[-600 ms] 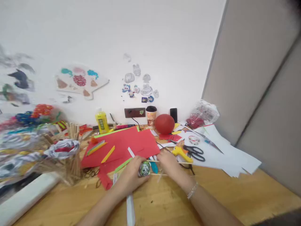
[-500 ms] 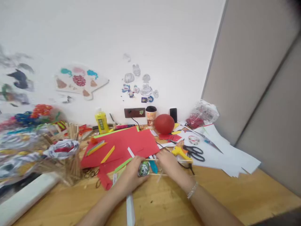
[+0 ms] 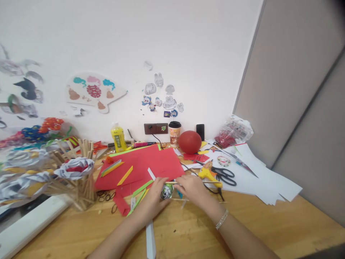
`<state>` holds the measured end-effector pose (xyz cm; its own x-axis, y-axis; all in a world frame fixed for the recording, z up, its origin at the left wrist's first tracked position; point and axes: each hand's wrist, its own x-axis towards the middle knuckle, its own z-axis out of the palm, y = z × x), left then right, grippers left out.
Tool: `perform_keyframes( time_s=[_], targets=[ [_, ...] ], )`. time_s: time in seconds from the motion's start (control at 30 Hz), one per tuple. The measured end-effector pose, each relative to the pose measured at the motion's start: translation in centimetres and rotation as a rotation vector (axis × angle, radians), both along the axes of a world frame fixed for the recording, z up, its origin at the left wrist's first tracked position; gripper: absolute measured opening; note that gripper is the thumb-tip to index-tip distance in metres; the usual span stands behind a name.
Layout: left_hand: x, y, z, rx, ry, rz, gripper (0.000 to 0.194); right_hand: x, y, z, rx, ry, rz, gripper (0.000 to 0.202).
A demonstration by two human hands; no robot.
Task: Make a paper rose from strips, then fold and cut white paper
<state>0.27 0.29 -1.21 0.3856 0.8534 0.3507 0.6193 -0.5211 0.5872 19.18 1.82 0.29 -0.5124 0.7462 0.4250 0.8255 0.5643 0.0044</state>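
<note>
A small ball (image 3: 166, 191) with a green, white and dark pattern is held in my left hand (image 3: 154, 198), its fingers curled round the left side. From the ball a thin wooden stick (image 3: 212, 182) runs to the right. My right hand (image 3: 192, 187) has its fingers closed on the stick close to the ball. A second thin stick lies lower, partly behind my right hand. Under my left wrist a white paper strip (image 3: 150, 239) points to the table's front edge. A bit of blue shows between my hands.
Red paper sheets (image 3: 161, 163) lie behind my hands. To the right are a yellow glue gun (image 3: 207, 173), black scissors (image 3: 225, 176), a red balloon (image 3: 190, 142) and white paper (image 3: 269, 183). Paper flowers (image 3: 74, 168) and sticks stand left; a cup (image 3: 174, 133) and yellow bottle (image 3: 118, 138) stand behind.
My right hand has moved its fingers left, nearer the ball, and now covers most of the blue piece. The view has shifted slightly.
</note>
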Motion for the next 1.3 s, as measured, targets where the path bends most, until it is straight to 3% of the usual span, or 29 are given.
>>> perform_keyframes(
  time_s=[0.1, 0.3, 0.47, 0.63, 0.8, 0.9, 0.97, 1.1, 1.17, 1.3],
  targets=[
    [0.2, -0.3, 0.2, -0.005, 0.027, -0.06, 0.055, -0.1, -0.1, -0.3, 0.04, 0.015, 0.071, 0.018],
    [0.1, -0.2, -0.4, -0.014, 0.016, -0.06, 0.066, 0.4, -0.1, -0.2, 0.105, 0.001, 0.224, 0.022],
    [0.2, -0.2, -0.2, -0.027, 0.009, -0.055, 0.063, 0.2, -0.2, -0.2, 0.158, 0.007, 0.181, 0.018],
    [0.4, -0.9, 1.0, -0.089, 0.049, -0.055, 0.063, -0.2, -0.2, -0.9, 0.218, 0.043, 0.164, 0.019],
    [0.5, -0.9, 2.3, -0.136, 0.023, -0.091, 0.03, -0.3, 0.0, -1.2, 0.163, 0.023, 0.155, 0.021],
    [0.4, -0.6, 1.9, -0.112, 0.016, -0.028, 0.027, -0.3, 0.0, -1.0, 0.09, 0.03, 0.128, 0.019],
    [0.3, -0.5, 1.2, -0.089, -0.019, 0.03, 0.033, -0.1, 0.0, -0.8, 0.06, 0.059, 0.081, 0.018],
    [0.9, -1.1, 0.3, -0.09, -0.039, 0.094, 0.084, 0.3, 0.4, -0.6, 0.003, 0.116, -0.028, 0.017],
    [1.3, -1.6, 0.4, -0.111, -0.003, 0.094, 0.099, 0.5, 0.6, -0.6, -0.028, 0.136, -0.062, 0.016],
    [1.9, -2.0, 0.7, -0.108, 0.054, -0.044, 0.08, 0.6, 0.7, -0.6, -0.079, 0.166, -0.08, 0.011]
  ],
)
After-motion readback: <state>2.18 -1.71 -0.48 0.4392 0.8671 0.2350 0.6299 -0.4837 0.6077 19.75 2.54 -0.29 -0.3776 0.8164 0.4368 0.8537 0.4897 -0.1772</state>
